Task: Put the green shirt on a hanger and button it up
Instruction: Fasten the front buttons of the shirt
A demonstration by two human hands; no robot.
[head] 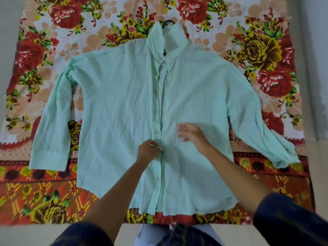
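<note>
The pale green shirt (124, 107) lies flat, front up, on a floral sheet, sleeves spread to both sides and collar turned up. A black hanger hook (167, 22) pokes out above the collar; the rest of the hanger is hidden inside the shirt. The two front edges meet down the middle along the placket (162, 107). My left hand (149, 150) pinches the left edge of the placket at about waist height. My right hand (192, 134) hovers blurred just to the right of the placket, fingers apart, holding nothing.
The floral bedsheet (262, 54) with red and yellow roses covers the floor under the shirt. Bare pale floor (26, 233) shows at the near edge and sides. My knees in dark and white cloth (177, 235) sit at the bottom centre.
</note>
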